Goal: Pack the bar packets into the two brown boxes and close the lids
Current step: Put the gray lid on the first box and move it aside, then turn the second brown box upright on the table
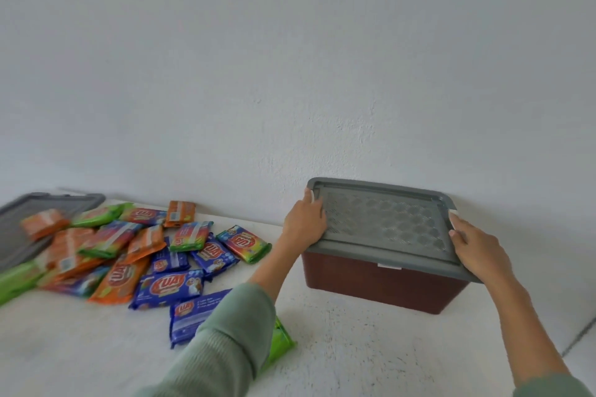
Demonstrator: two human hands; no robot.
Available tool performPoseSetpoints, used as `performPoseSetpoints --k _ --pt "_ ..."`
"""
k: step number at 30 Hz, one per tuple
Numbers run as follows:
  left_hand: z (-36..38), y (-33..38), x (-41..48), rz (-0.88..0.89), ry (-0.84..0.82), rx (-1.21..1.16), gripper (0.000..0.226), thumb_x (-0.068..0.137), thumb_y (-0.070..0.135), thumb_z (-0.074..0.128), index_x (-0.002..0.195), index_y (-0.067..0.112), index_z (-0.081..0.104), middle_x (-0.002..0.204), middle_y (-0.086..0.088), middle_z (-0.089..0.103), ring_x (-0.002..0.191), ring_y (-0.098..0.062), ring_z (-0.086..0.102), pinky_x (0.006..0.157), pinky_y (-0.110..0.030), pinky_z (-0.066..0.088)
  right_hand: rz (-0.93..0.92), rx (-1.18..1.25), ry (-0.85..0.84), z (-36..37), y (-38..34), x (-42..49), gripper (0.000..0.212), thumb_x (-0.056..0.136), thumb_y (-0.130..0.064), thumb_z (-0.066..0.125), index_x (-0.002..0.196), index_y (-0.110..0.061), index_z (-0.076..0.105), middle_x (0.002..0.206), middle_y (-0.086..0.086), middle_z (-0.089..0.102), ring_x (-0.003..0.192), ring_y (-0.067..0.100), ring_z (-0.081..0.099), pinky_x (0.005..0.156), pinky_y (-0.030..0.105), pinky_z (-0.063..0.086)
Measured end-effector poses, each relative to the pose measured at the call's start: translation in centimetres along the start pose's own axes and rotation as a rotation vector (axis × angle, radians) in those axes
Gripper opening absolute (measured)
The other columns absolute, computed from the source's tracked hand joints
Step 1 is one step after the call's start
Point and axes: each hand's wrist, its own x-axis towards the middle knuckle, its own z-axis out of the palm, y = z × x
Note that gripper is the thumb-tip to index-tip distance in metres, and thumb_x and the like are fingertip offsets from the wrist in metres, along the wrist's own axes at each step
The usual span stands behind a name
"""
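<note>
- Brown rectangular plastic box: stands on the white desk at centre right of the frame, its far side close to the pale wall.
- Grey plastic lid with a honeycomb-patterned top: lies on top of the brown box and covers it. Its near right corner overhangs the box wall. Whether it is snapped down cannot be told.
- Left grip: at the lid's left end, fingers bent over the rim and holding it. A sage-green sleeve covers the forearm.
- Right grip: at the lid's right end, fingers bent over the rim, thumb along the near edge, holding the lid.
- Bar packets in orange, blue, green and rainbow wrappers: a loose, overlapping pile on the desk at lower left of the frame, well apart from the box. None is in either grip.
- One green packet: lies on the desk, partly hidden under the left sleeve.
- Second grey lid: lies flat at the far left edge of the frame, with packets resting on its near side.
</note>
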Motion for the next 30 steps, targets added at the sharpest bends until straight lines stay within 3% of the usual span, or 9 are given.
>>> performPoseSetpoints --k 5,7,10,14,20,27,30 --pt "-1.4 -1.8 -3.2 0.064 -0.057 -0.282 0.047 0.098 0.022 0.038 0.144 0.014 0.031 0.157 -0.007 0.011 0.141 -0.026 0.022 0.113 -0.036 0.020 -0.017 -0.008 0.038 0.8 -2.9 -1.9 0.053 0.095 -0.040 0.040 0.144 -0.022 0.032 0.152 0.009 0.028 0.136 0.036 0.031 0.105 0.053 0.031" --pt "-2.6 -3.6 -4.6 0.040 0.010 -0.370 0.047 0.097 0.021 0.042 0.143 0.017 0.034 0.156 -0.006 0.018 0.142 -0.024 0.021 0.114 -0.037 0.020 -0.103 0.037 0.052 1.6 -5.6 -2.7 0.057 0.091 -0.049 0.040 0.142 -0.024 0.035 0.152 0.010 0.029 0.138 0.035 0.030 0.108 0.058 0.026" --pt "-6.3 -7.9 -7.0 0.005 0.167 -0.390 0.043 0.097 0.021 0.043 0.140 0.019 0.039 0.151 -0.005 0.030 0.140 -0.020 0.027 0.113 -0.034 0.023 -0.252 0.146 0.035 3.5 -11.1 -3.9 0.054 0.090 -0.041 0.050 0.140 -0.025 0.038 0.150 0.010 0.033 0.138 0.033 0.030 0.109 0.060 0.024" --pt "-12.8 -16.5 -12.0 -0.126 0.330 -0.366 0.038 0.096 0.018 0.045 0.134 0.018 0.047 0.142 -0.004 0.045 0.123 -0.021 0.049 0.103 -0.029 0.036 -0.414 0.310 -0.058 7.0 -20.5 -7.1 0.053 0.090 -0.035 0.056 0.138 -0.018 0.042 0.146 0.014 0.039 0.134 0.035 0.037 0.110 0.053 0.028" --pt "-20.7 -31.9 -22.8 -0.401 0.491 -0.230 0.036 0.090 0.009 0.049 0.125 0.015 0.057 0.127 -0.006 0.058 0.116 -0.021 0.055 0.091 -0.020 0.038 -0.648 0.332 -0.219 14.6 -36.4 -14.6 0.050 0.094 -0.029 0.049 0.141 -0.020 0.037 0.146 0.011 0.039 0.134 0.031 0.038 0.109 0.041 0.030" --pt "-30.0 -48.8 -33.6 -0.591 0.615 -0.041 0.036 0.089 0.011 0.051 0.124 0.013 0.058 0.131 -0.008 0.056 0.122 -0.024 0.050 0.099 -0.030 0.037 -0.768 0.422 -0.420 24.4 -54.6 -26.0 0.049 0.094 -0.033 0.049 0.140 -0.022 0.039 0.139 0.011 0.050 0.126 0.029 0.048 0.099 0.034 0.038" --pt "-32.6 -55.4 -36.4 -0.710 0.600 -0.020 0.039 0.091 0.017 0.050 0.130 0.016 0.053 0.136 -0.010 0.050 0.127 -0.026 0.044 0.103 -0.029 0.032 -0.828 0.470 -0.504 28.2 -60.5 -30.1 0.050 0.094 -0.032 0.049 0.141 -0.018 0.038 0.146 0.010 0.039 0.135 0.023 0.038 0.108 0.034 0.031"
